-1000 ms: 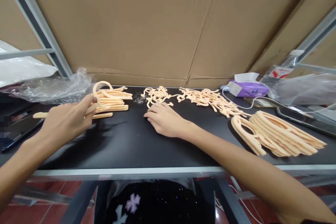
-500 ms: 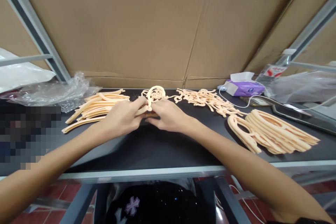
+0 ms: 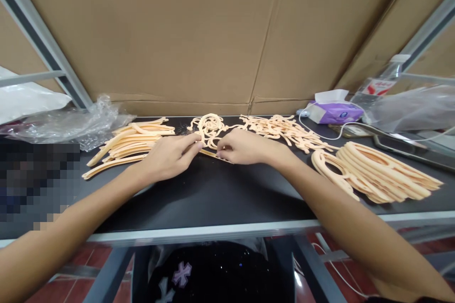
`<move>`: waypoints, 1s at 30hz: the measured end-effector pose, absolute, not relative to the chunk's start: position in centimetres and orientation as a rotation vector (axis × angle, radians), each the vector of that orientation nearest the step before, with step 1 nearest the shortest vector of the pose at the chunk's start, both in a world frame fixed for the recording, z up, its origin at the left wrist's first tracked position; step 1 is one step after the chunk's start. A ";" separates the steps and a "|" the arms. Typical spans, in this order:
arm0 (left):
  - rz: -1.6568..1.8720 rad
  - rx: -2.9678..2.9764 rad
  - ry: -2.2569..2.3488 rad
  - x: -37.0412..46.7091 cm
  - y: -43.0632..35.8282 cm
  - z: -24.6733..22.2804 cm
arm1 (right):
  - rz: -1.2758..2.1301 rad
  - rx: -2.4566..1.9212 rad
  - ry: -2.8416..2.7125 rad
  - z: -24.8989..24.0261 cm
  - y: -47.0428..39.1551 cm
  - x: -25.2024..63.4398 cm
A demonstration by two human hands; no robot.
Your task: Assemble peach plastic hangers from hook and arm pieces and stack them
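Note:
My left hand (image 3: 174, 154) is closed, thumb and forefinger pinched at the lower end of a curved, peach-coloured piece (image 3: 201, 129). My right hand (image 3: 245, 146) has its fingers drawn together on a thin, flat strip (image 3: 212, 154) that runs low over the black table between both hands. Just behind the fingers lies a small heap of curly peach-coloured pieces (image 3: 213, 125). Where the curved piece meets the strip is hidden by my left fingertips.
Long peach strips (image 3: 131, 144) lie stacked left, curly pieces (image 3: 284, 130) behind right, and larger looped pieces (image 3: 387, 170) at right. Plastic wrap (image 3: 95, 123), a purple tissue pack (image 3: 334, 111), a bottle (image 3: 386, 80), a cable and a phone (image 3: 419, 151) line the sides. Cardboard (image 3: 177, 47) stands behind.
My right hand has moved right, away from my left hand, uncovering the thin strip and more of the curly heap. The curved piece's loop now sits lower, against the heap. The view has shifted slightly.

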State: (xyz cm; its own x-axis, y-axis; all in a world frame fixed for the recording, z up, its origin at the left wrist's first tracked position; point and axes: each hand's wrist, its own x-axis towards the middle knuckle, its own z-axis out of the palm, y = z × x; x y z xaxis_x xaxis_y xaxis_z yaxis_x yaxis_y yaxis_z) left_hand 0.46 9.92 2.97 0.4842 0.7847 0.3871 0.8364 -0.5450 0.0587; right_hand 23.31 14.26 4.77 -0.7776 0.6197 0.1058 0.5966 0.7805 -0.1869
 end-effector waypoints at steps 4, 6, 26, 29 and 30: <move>-0.712 -2.670 -1.433 0.5 10.3 3.3 | 0.132 -0.984 -2.705 3.8 13.9 22.3; -0.800 -2.712 -1.432 0.3 10.5 3.4 | 0.099 -0.940 -2.697 3.2 13.7 21.8; -0.841 -2.929 -1.479 0.3 11.3 2.1 | -0.030 -1.038 -2.776 3.6 14.0 22.4; -0.868 -2.922 -1.508 0.4 11.2 2.1 | -0.054 -1.099 -2.745 3.8 14.3 22.8; -0.883 -2.914 -1.512 0.4 11.2 2.1 | -0.061 -1.118 -2.734 3.9 14.4 23.0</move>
